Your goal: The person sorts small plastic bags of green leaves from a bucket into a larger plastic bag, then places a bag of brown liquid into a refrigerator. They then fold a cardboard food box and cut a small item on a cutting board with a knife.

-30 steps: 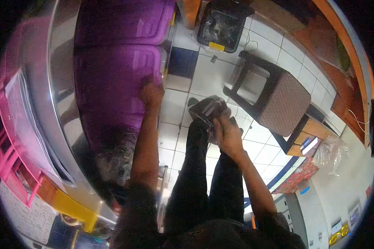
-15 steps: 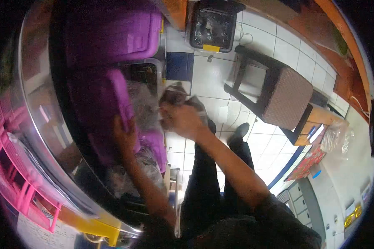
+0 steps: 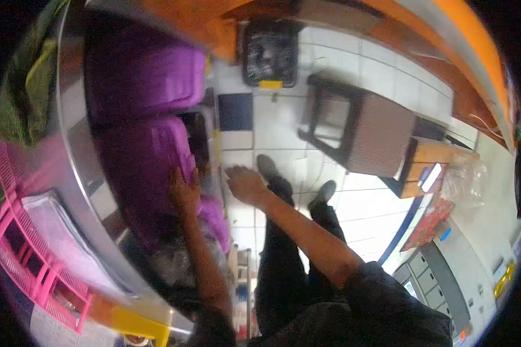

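My left hand [image 3: 184,191] rests against the edge of a purple lid [image 3: 150,153], with its fingers stretched out and apart. The lid sits over a storage bin on the left, and only a narrow dark part of a bin [image 3: 198,136] shows beside it. My right hand [image 3: 246,184] hangs in the air just right of the lid, above the tiled floor, fingers loosely spread and nothing visible in them. Another purple lid [image 3: 156,75] lies farther up. Clear plastic bags [image 3: 176,260] bulge below my left hand, next to a lower purple piece [image 3: 214,222].
A black bin [image 3: 270,58] with a yellow latch stands on the floor ahead. To the right is a stool with a woven seat [image 3: 382,133], beside a wooden box [image 3: 440,156]. Along the left runs a metal-edged counter [image 3: 78,168] with a pink basket [image 3: 26,254].
The brown-filled plastic bag is gone from my right hand. The lid under my left hand has come down over the clear bags that showed beside it. The camera view has shifted.
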`<state>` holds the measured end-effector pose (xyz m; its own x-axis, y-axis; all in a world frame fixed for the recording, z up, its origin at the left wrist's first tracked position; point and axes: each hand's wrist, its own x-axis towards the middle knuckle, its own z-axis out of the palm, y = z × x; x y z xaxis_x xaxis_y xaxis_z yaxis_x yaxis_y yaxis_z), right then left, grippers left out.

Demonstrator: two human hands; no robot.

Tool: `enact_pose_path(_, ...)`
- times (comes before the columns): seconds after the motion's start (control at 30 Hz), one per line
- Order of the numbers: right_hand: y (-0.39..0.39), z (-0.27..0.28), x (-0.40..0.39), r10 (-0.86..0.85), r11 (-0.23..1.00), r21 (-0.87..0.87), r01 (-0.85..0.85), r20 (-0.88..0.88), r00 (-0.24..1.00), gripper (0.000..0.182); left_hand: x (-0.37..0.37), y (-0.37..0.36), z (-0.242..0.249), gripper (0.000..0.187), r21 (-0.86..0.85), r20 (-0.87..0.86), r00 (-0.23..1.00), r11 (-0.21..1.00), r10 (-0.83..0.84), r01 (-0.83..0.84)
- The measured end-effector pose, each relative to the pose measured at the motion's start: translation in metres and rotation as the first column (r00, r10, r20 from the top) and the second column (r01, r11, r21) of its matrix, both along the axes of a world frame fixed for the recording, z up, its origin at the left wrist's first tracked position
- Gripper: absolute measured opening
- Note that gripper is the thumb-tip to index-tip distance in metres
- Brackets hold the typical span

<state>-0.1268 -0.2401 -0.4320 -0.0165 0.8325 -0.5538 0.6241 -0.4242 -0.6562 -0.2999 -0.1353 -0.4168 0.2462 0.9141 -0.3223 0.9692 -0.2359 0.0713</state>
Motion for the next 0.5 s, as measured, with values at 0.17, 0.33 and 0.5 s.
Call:
enact_pose_path(0.17, -0.228, 0.047, 0.109, -0.297, 0.936, -0.168, 0.309, 0.091, 0.950, 0.026, -0.026, -0.042, -0.131, 0.067, -0.104, 0.110, 0.981, 0.980, -0.159, 0.170)
enact_pose_path(0.33, -0.493, 0.109, 0.257, -0.790, 0.494, 0.094, 0.864, 0.463, 0.401, 0.021, 0.081, -0.103, -0.013, 0.058, -0.215, 0.087, 0.981, 0.959, -0.171, 0.186)
enact_pose_path(0.5, -0.701, 0.172, 0.474, -0.843, 0.295, 0.811, 0.504, 0.469, -0.262, 0.030, 0.148, -0.223, 0.003, 0.030, -0.127, 0.219, 0.884, 0.887, -0.412, 0.445)
